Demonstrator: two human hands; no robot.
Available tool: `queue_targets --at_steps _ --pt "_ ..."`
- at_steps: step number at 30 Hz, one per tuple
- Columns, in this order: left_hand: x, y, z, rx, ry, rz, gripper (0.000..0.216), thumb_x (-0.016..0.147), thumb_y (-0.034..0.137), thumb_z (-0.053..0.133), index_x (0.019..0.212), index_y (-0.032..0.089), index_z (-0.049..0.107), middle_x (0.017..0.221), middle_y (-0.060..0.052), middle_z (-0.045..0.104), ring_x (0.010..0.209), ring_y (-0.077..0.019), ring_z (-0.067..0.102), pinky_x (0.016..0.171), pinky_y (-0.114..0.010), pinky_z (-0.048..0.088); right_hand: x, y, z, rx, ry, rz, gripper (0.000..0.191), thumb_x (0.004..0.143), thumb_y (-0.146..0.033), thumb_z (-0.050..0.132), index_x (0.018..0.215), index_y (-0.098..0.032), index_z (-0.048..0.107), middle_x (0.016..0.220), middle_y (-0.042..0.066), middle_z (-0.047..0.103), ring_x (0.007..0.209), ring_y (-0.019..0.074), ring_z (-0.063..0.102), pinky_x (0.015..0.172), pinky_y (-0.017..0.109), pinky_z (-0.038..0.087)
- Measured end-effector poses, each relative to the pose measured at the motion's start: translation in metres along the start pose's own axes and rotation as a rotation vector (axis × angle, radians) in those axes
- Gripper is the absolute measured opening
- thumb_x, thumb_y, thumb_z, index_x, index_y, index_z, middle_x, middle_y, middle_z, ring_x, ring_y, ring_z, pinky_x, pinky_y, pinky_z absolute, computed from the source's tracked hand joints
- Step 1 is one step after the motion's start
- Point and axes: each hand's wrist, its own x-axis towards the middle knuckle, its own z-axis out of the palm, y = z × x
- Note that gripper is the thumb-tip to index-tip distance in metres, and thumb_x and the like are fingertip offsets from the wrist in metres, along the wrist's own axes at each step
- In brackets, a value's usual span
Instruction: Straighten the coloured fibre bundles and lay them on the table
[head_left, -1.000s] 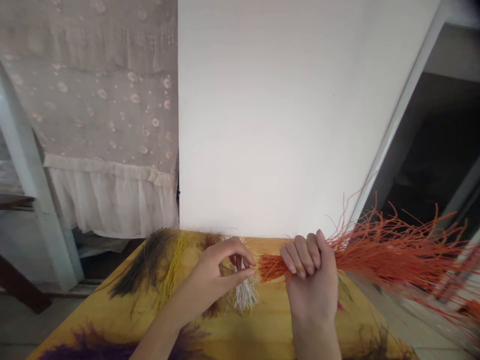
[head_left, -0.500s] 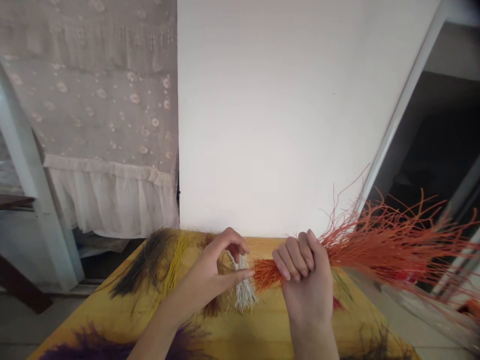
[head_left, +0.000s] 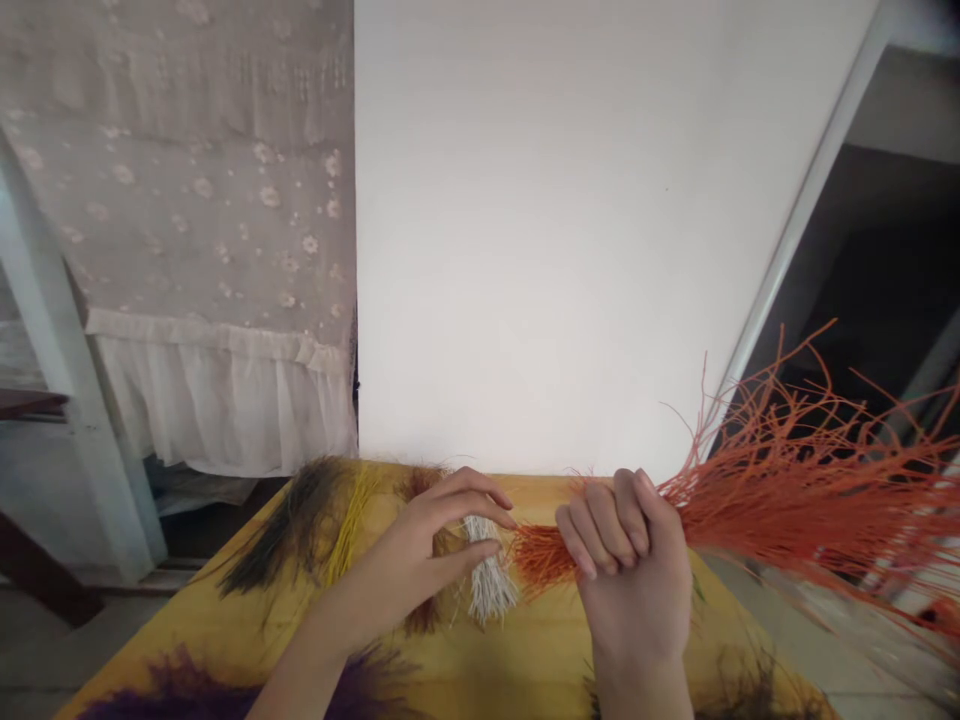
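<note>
My right hand is wrapped in a fist round a thick bundle of orange-red fibre strands. The long loose ends fan out to the right, while a short trimmed-looking end pokes out on the left of the fist. Close to that short end is my left hand, its thumb and fingers apart in a curve; whether a fingertip touches the strands I cannot tell. Behind and below the left fingers lies a bundle of white strands on the yellow table. A dark red bundle is partly hidden by the left hand.
Black strands and yellow strands lie at the table's back left. Purple strands spread along the front, dark ones at the front right. A white wall panel rises behind, with a lace curtain to its left.
My right hand has shifted slightly right with the orange bundle, whose loose ends have swung and spread. The left hand's fingers have straightened a little.
</note>
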Motion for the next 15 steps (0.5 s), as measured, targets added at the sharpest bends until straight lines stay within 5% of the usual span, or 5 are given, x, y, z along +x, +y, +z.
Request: queue_targets --at_steps 8,15 --pt "0.0041 -0.0040 -0.0001 0.012 0.077 0.025 0.015 0.094 0.028 0.057 0.106 0.027 0.066 0.112 -0.005 0.061 0.111 -0.0203 0.055 0.101 -0.035 0.039 -0.0001 0.0028 0.0004 -0.011 -0.056 0.027 0.049 0.094 -0.030 0.049 0.053 -0.020 0.023 0.044 -0.010 0.015 0.038 0.0067 0.011 0.038 0.020 0.025" --pt "0.0035 -0.0026 0.0030 0.006 0.071 0.043 0.007 0.094 0.025 0.058 0.090 0.025 0.064 0.109 -0.002 0.059 0.108 -0.0161 0.055 0.099 -0.028 0.037 -0.0008 0.0047 0.0007 -0.018 -0.088 0.033 0.049 0.094 -0.030 0.048 0.053 -0.020 0.022 0.044 -0.009 0.015 0.038 0.0066 0.012 0.039 0.020 0.026"
